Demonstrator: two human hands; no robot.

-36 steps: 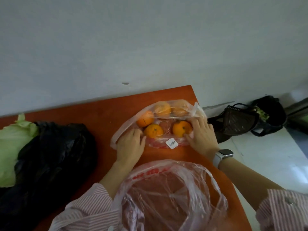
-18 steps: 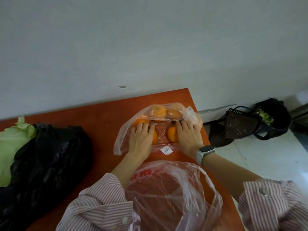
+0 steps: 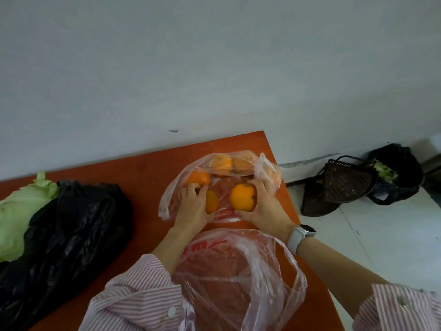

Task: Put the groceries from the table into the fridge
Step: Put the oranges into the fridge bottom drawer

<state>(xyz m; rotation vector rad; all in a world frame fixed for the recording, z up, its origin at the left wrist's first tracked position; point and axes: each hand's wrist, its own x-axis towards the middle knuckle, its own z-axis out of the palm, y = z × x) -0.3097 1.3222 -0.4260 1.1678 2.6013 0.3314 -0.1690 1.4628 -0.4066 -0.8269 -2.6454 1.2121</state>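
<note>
Nearest me, a crumpled clear plastic bag with red print [image 3: 241, 278] lies on the orange-red table [image 3: 143, 168] between my striped sleeves. Just beyond it, my right hand [image 3: 265, 206], white watch [image 3: 301, 236] on the wrist, curls around a round orange fruit [image 3: 243, 197]. My left hand [image 3: 194, 206] cups another orange [image 3: 212, 201], fingers bent over it. Both sit on an open clear bag of oranges [image 3: 222, 163]. Far left, a black plastic bag [image 3: 66, 230] partly covers a pale green cabbage [image 3: 16, 211].

oranges [image 3: 243, 197] in bag [image 3: 171, 194], cabbage [image 3: 16, 211] left
</note>
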